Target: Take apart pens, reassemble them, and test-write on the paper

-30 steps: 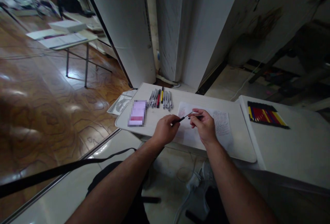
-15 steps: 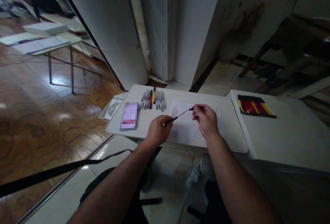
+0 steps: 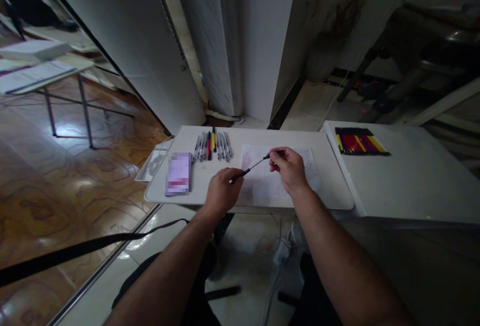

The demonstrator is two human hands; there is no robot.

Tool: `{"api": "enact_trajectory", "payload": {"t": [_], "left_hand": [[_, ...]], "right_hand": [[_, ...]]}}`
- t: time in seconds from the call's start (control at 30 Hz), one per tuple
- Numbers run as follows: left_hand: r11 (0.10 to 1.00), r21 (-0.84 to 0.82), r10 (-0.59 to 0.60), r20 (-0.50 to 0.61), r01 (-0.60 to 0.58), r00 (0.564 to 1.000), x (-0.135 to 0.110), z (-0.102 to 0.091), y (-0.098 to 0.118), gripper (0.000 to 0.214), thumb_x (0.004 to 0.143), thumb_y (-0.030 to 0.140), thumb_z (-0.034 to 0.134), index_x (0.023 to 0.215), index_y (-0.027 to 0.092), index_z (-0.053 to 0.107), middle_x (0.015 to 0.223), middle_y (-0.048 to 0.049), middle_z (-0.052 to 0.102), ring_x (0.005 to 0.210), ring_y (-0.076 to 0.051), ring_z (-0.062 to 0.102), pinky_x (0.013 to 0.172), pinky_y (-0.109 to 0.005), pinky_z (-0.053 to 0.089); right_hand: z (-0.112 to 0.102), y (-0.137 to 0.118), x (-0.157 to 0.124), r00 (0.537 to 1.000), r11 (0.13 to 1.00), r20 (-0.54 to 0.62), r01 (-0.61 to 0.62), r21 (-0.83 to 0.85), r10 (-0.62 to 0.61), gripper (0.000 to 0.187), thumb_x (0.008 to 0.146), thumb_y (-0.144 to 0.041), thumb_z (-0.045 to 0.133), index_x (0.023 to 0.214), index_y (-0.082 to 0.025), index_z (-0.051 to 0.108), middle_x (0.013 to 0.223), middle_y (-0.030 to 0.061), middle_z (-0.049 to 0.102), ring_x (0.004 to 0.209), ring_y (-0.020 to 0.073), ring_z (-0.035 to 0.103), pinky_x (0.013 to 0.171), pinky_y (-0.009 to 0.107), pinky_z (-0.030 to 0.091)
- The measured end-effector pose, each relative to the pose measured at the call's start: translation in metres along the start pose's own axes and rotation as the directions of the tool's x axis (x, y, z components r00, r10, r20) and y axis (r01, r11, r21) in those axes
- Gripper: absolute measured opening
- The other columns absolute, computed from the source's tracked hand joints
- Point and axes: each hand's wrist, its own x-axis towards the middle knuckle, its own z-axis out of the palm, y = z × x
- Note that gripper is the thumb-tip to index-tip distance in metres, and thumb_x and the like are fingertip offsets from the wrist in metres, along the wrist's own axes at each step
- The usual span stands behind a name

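My left hand is closed around a black pen barrel above the table's front. From the barrel a thin pen refill reaches toward my right hand. A small black pen piece is pinched in those right fingers, at the refill's other end; whether they are joined is too small to tell. Both hands hover over scribbled white paper sheets. Left of the paper lie several clear pens, with a red pen and a yellow pen among them.
A phone with a blurred screen rests on the left of the white table. On the adjoining white surface at right sits a row of black-capped coloured pens. A white pillar rises behind the table.
The view has shifted, so the table and pens sit further left in the picture. Both hands keep their grips, with the refill still spanning the gap between them.
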Motion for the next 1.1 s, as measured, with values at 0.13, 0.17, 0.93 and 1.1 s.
{"api": "enact_trajectory", "payload": {"t": [0.13,0.17,0.93,1.1], "left_hand": [[1.000,0.020,0.005,0.013,-0.005,1.000,0.000,-0.001,0.000,0.019,0.081,0.019,0.060,0.096,0.020,0.073,0.092,-0.0045,0.074,0.085,-0.019,0.067,0.083,-0.033,0.052],[1.000,0.024,0.006,0.015,-0.006,1.000,0.001,-0.001,0.000,0.019,0.081,0.019,0.060,0.096,0.020,0.073,0.092,-0.0045,0.073,0.086,-0.019,0.067,0.083,-0.033,0.052],[0.999,0.032,0.017,0.003,-0.017,1.000,0.000,-0.001,0.000,0.019,0.081,0.019,0.060,0.096,0.020,0.073,0.090,-0.0051,0.073,0.084,-0.019,0.067,0.082,-0.032,0.053],[1.000,0.013,0.024,0.012,-0.025,1.000,0.001,-0.002,0.001,0.019,0.081,0.019,0.061,0.096,0.020,0.073,0.091,-0.0053,0.073,0.085,-0.020,0.067,0.082,-0.033,0.052]], "right_hand": [[0.002,-0.001,0.000,1.000,1.000,0.012,-0.010,-0.010,0.010,0.021,0.066,-0.032,0.076,0.079,-0.018,0.065,0.067,-0.0012,0.063,0.054,0.0096,0.055,0.045,0.021,0.046],[0.002,-0.001,0.000,1.000,1.000,0.012,-0.012,-0.015,0.012,0.021,0.066,-0.032,0.075,0.079,-0.018,0.065,0.067,-0.0010,0.063,0.054,0.0097,0.055,0.045,0.021,0.046],[0.002,0.005,0.000,0.999,0.998,0.027,-0.033,-0.050,0.035,0.022,0.067,-0.033,0.075,0.080,-0.018,0.066,0.062,-0.0016,0.063,0.053,0.0103,0.055,0.044,0.022,0.045],[0.009,0.010,-0.006,0.995,0.995,0.078,-0.057,-0.084,0.064,0.021,0.067,-0.032,0.075,0.080,-0.018,0.066,0.059,-0.0018,0.062,0.053,0.0112,0.056,0.043,0.022,0.044]]}}
